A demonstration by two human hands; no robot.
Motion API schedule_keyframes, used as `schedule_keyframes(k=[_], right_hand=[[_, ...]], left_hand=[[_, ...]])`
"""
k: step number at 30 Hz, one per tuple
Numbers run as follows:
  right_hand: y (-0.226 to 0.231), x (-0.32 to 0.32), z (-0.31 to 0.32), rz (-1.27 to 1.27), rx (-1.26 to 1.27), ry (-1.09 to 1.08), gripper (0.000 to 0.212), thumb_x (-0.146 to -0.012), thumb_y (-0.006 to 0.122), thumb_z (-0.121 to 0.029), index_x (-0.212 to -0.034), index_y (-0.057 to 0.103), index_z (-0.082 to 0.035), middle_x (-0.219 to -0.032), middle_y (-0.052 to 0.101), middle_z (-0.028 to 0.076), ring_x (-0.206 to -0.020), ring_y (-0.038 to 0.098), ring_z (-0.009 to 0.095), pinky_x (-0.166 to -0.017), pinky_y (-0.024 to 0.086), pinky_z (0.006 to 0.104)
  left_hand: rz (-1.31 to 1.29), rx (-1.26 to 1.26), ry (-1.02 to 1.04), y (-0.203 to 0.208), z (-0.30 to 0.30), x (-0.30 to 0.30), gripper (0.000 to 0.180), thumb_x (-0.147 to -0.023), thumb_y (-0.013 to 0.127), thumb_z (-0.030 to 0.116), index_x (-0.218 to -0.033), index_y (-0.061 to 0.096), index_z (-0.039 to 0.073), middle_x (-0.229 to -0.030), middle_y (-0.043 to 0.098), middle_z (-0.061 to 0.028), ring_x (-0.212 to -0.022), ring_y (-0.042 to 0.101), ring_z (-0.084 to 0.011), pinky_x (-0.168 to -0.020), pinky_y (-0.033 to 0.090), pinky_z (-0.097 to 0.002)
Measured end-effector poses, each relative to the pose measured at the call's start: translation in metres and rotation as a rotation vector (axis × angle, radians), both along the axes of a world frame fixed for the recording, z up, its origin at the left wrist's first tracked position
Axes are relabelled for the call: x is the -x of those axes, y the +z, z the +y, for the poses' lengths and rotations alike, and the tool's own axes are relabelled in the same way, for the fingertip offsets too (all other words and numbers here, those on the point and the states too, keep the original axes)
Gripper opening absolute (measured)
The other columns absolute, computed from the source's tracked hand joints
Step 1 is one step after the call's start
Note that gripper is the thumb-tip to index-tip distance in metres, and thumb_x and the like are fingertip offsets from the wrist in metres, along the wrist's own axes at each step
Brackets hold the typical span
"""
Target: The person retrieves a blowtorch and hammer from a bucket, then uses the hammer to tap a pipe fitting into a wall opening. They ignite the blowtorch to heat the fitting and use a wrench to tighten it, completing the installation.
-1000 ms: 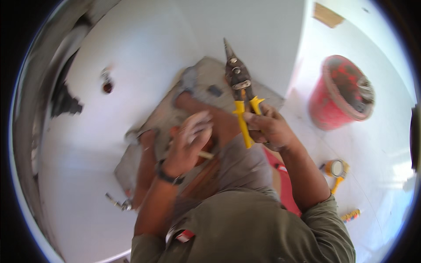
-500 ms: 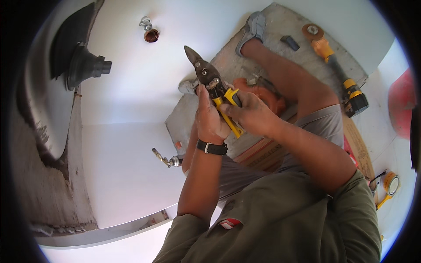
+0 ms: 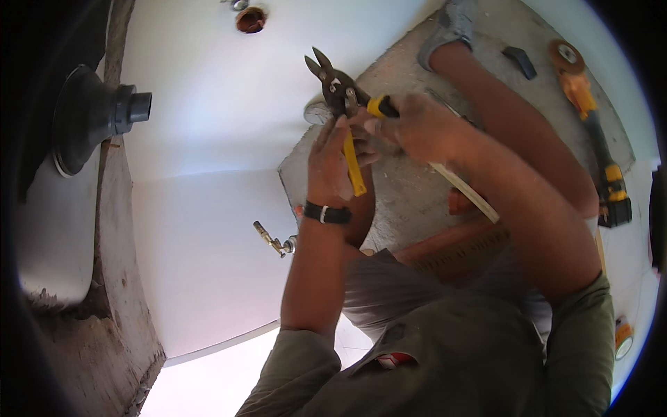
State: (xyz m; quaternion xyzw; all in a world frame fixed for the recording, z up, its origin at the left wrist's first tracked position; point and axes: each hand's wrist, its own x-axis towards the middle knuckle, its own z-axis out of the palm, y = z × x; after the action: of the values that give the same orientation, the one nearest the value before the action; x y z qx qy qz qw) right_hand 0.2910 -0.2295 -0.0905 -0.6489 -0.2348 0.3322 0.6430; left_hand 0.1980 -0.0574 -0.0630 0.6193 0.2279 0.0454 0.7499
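Observation:
Tin snips (image 3: 338,89) with dark metal jaws and yellow handles are between my two hands, blades spread apart and pointing up toward the white wall. My left hand (image 3: 332,163), with a black watch on its wrist, is closed around them near the pivot, one yellow handle running down across the palm. The other handle, yellow and black, angles off to the right. My right hand (image 3: 427,128) is closed on that one, slightly blurred by motion, its fingertips partly hidden.
On the concrete slab at right lie a cordless angle grinder (image 3: 590,125) and a small black block (image 3: 520,62). A pale strip (image 3: 467,194) shows below my right forearm. At left hangs a sink (image 3: 62,236) with a black drain fitting (image 3: 104,115). A brass valve (image 3: 274,240) juts from the wall.
The snips' blades and handles have spread apart from shut. My right hand has moved right and up with its handle. The whole view has shifted, and a pale strip now shows.

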Motion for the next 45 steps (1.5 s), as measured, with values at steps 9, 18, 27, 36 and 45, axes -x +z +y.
schedule_keyframes(k=[9,18,27,36,45], right_hand=[[0.085,-0.082,0.077,0.248,-0.221,0.018,0.024,-0.098,0.060,-0.026,-0.101,0.062,-0.003,-0.074,0.057,0.001,-0.050,0.039,0.007,-0.046,0.034,0.0235],[0.083,-0.114,0.104,0.436,-0.392,0.158,0.025,-0.103,0.053,-0.027,-0.103,0.056,-0.002,-0.074,0.057,0.000,-0.047,0.038,0.002,-0.041,0.033,0.0182],[0.085,-0.153,0.117,0.320,-0.338,0.317,0.025,-0.104,0.047,-0.027,-0.109,0.060,-0.005,-0.109,0.067,0.009,-0.092,0.068,0.024,-0.061,0.053,0.0375],[0.072,-0.110,0.119,0.558,-0.754,0.184,0.035,-0.099,0.054,-0.042,-0.115,0.057,-0.012,-0.111,0.056,0.009,-0.097,0.053,0.018,-0.081,0.050,0.0409],[0.085,-0.089,0.118,0.350,-0.442,0.078,0.071,-0.092,0.048,-0.068,-0.136,0.049,-0.013,-0.127,0.053,0.020,-0.111,0.051,0.030,-0.097,0.035,0.0417]], left_hand=[[0.094,-0.416,-0.063,0.120,0.083,-0.088,0.033,-0.103,0.052,0.026,-0.123,0.054,-0.001,-0.087,0.057,-0.0077,-0.058,0.046,-0.0115,-0.051,0.041,-0.0263],[0.242,-0.443,-0.081,0.149,0.103,-0.112,0.032,-0.103,0.053,0.023,-0.121,0.054,-0.004,-0.088,0.055,-0.0073,-0.062,0.049,-0.0102,-0.054,0.045,-0.0255],[0.217,-0.348,-0.067,0.151,0.113,-0.132,0.027,-0.104,0.051,0.022,-0.114,0.052,-0.003,-0.085,0.055,-0.0077,-0.063,0.050,-0.0108,-0.055,0.047,-0.0249],[0.032,-0.273,0.080,0.104,0.096,-0.139,0.026,-0.103,0.051,0.030,-0.109,0.057,0.006,-0.091,0.063,-0.0088,-0.072,0.058,-0.0163,-0.061,0.049,-0.0328],[-0.033,-0.215,0.112,0.091,0.093,-0.143,0.031,-0.103,0.048,0.028,-0.117,0.056,0.001,-0.102,0.060,-0.0145,-0.086,0.062,-0.0288,-0.070,0.052,-0.0431]])
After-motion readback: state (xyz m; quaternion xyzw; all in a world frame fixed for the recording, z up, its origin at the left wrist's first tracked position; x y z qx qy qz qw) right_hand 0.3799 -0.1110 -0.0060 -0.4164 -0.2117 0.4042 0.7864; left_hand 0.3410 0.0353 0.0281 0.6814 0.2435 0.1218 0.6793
